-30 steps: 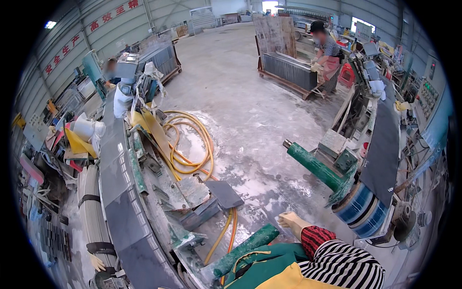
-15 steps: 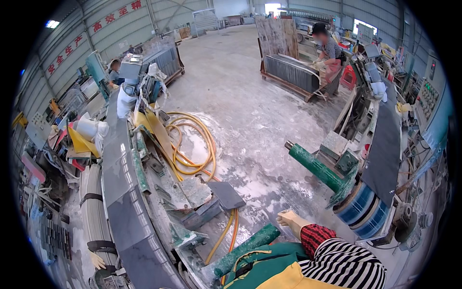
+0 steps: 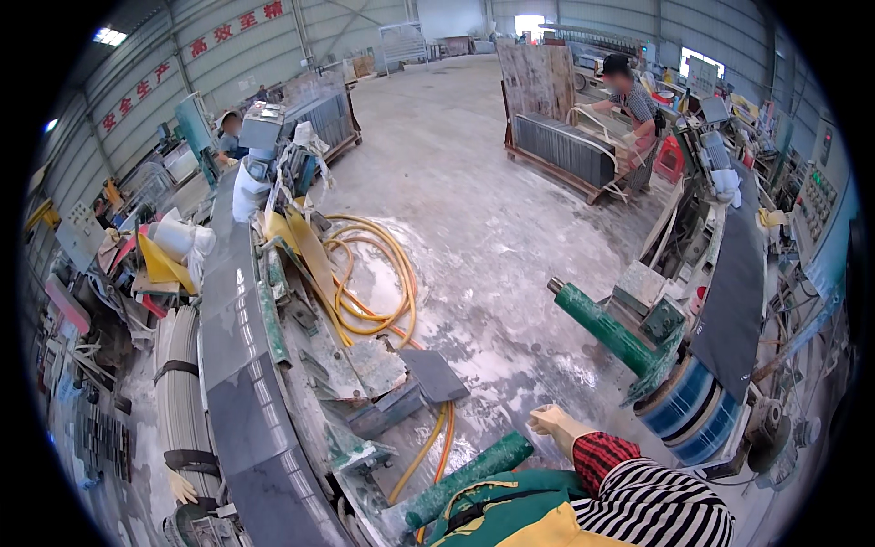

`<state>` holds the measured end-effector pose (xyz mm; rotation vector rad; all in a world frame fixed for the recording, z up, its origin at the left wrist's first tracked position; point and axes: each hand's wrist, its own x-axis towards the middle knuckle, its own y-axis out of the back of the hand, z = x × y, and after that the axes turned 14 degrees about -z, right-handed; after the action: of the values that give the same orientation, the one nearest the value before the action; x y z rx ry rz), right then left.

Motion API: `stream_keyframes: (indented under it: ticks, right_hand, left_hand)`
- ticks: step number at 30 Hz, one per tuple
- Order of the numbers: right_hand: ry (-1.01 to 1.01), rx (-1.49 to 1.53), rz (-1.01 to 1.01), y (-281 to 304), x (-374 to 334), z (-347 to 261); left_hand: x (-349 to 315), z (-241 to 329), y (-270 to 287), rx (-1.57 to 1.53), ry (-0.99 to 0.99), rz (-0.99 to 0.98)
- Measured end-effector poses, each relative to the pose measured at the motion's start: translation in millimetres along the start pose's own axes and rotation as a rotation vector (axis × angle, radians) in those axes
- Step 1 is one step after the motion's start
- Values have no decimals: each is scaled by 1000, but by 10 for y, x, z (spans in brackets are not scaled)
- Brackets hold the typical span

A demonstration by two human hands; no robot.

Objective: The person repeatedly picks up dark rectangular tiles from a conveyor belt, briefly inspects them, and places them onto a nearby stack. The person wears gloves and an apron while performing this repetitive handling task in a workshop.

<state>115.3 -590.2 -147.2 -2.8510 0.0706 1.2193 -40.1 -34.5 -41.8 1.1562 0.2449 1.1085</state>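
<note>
My right hand (image 3: pixel 556 427), in a pale cream glove under a red-and-black checked cuff, hangs over the floor at lower middle. Its fingers are curled together, and no object shows in them. Closest to it is the end of a green metal cylinder (image 3: pixel 474 474), just left and apart from the hand. My left hand is out of sight. At the lower left, an empty-looking pale glove (image 3: pixel 180 488) lies beside a strapped stack of long grey strips (image 3: pixel 182 401). Dark stone slabs (image 3: pixel 260 415) lie end to end along the conveyor on my left.
Another green cylinder (image 3: pixel 597 326) juts out from the right conveyor, above a blue-banded roller (image 3: pixel 688 406). Coiled yellow hoses (image 3: pixel 401 264) lie on the wet floor. A dark slab piece (image 3: pixel 435 374) overhangs the left frame. A co-worker (image 3: pixel 629 118) stands by upright dark slabs (image 3: pixel 565 146).
The view has tilted and shifted slightly, so the scene sits lower and farther right. The co-worker's hands have spread apart, with pale strapping between them. My right hand looks more curled.
</note>
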Motion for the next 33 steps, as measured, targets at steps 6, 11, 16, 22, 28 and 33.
stream_keyframes:
  ticks: [6, 11, 16, 22, 28, 33]
  right_hand:
    - [10, 0, -35, 64, 225, 229]
    - [-15, 18, -44, 66, 168, 201]
    - [-23, -16, -32, 144, 206, 258]
    - [-9, -100, -77, 156, 282, 244]
    - [3, -100, -46, 48, 152, 75]
    - [16, -52, -73, 80, 334, 239]
  left_hand:
    - [-6, 138, 136, -27, 77, -52]
    - [-69, 132, 83, -54, 66, -40]
    - [-34, -50, 20, -34, 13, -18]
    - [-42, -43, -1, -28, -91, 82]
    - [-25, -176, -201, 26, 167, -43]
    - [-102, -182, -89, -65, -160, 141]
